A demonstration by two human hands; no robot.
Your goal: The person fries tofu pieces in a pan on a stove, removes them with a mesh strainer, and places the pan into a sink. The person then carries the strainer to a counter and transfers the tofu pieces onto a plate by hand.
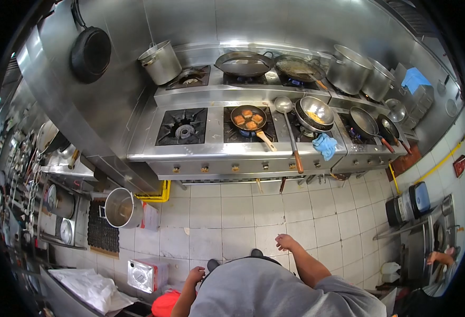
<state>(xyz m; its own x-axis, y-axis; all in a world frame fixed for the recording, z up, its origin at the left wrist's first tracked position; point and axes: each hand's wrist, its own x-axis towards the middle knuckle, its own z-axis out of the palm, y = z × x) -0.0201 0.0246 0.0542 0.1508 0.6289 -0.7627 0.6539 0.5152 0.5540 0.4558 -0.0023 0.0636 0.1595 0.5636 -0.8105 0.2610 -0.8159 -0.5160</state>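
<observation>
My right hand (284, 242) hangs in front of my body above the tiled floor, its fingers loosely bent and apart, with nothing in them. At my left side hangs my left hand (196, 274), small in view, its fingers relaxed and apparently holding nothing. Neither hand touches the stove (190, 153). On its front middle burner sits a frying pan (248, 119) with several browned pieces in it, its light handle pointing towards me. A long ladle (289, 129) lies to the right of that pan. Beside it, a metal bowl (317, 110) with yellowish food rests in a dark wok.
A blue cloth (325, 146) lies on the stove's front edge. Large pots (348, 68) and woks (244, 64) occupy the back row. On the floor to my left are a bucket (121, 208) and a tin (141, 276). Another person's hand (439, 257) shows at the right sink.
</observation>
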